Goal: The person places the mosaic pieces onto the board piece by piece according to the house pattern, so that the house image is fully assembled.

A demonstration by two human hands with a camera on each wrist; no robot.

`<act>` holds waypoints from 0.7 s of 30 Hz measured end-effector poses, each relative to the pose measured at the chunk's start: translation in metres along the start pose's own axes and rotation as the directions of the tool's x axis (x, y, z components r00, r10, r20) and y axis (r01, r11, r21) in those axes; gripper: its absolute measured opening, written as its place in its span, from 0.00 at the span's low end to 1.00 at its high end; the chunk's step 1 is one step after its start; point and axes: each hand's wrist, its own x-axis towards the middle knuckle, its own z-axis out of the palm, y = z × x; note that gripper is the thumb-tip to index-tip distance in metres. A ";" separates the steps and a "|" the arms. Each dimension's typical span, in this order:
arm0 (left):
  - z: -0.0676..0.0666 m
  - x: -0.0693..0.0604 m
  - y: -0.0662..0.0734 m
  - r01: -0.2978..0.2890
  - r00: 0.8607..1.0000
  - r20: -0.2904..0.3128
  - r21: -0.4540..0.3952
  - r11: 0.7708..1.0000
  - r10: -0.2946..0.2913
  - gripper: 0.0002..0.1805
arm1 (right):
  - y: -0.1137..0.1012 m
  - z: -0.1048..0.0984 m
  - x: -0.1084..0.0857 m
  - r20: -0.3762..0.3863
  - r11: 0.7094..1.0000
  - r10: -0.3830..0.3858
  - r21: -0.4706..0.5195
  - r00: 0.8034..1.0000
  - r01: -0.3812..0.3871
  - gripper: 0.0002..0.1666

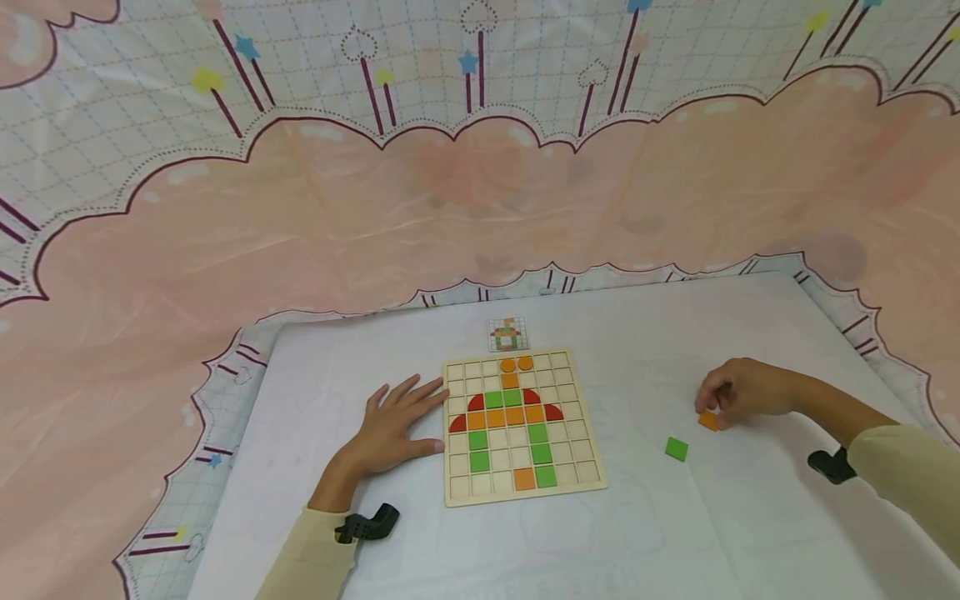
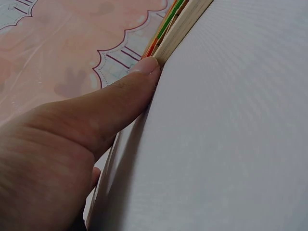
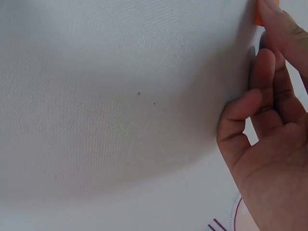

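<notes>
A wooden grid board (image 1: 519,457) lies on the white table, partly filled with green and orange squares, red quarter-round pieces and two orange discs. With fingers spread, my left hand (image 1: 393,427) touches the board's left edge. In the left wrist view the thumb (image 2: 120,103) presses against the side of the board (image 2: 185,30). Right of the board, my right hand (image 1: 753,390) pinches an orange square tile (image 1: 708,421) at the tabletop. Only a corner of that orange tile (image 3: 260,18) shows in the right wrist view. A loose green square tile (image 1: 677,449) lies close by.
A small pattern card (image 1: 508,334) with a coloured grid figure lies just beyond the board's far edge. The white cloth-covered table (image 1: 360,346) meets a pink, cloud-patterned drape (image 1: 525,208) at the back and sides.
</notes>
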 end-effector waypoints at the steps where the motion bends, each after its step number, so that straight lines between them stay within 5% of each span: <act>1: 0.000 0.000 0.000 0.001 1.000 0.000 -0.001 1.000 -0.001 0.45 | 0.000 0.000 0.001 -0.009 1.000 -0.001 -0.008 1.000 0.001 0.14; 13: -0.001 0.000 0.000 0.003 1.000 0.002 -0.001 1.000 -0.003 0.46 | -0.003 0.000 0.010 -0.081 0.997 -0.026 -0.068 0.996 0.021 0.14; 21: -0.001 0.000 0.000 0.016 1.000 0.013 -0.007 1.000 -0.016 0.46 | -0.013 0.006 0.020 -0.116 0.997 -0.075 -0.004 0.990 0.075 0.10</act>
